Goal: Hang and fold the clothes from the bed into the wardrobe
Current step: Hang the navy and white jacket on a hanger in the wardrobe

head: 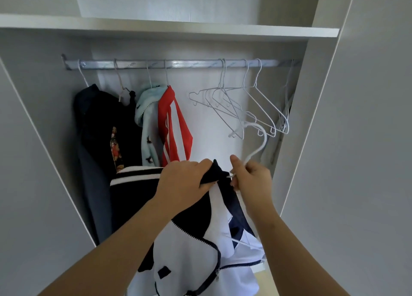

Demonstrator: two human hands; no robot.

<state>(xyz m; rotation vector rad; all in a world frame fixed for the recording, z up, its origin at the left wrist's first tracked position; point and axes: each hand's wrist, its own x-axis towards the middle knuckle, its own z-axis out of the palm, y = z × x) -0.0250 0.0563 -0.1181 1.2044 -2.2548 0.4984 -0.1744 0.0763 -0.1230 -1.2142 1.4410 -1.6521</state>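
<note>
A white and navy zip jacket hangs in front of me, below the wardrobe rail. My left hand grips the jacket's dark collar. My right hand pinches the neck of a white wire hanger, whose hook points up and whose lower wire runs down inside the jacket. Both hands are well below the rail.
On the rail's left part hang a dark garment, a pale blue one and a red and white one. Several empty white hangers hang on the right. A shelf runs above; wardrobe walls stand at both sides.
</note>
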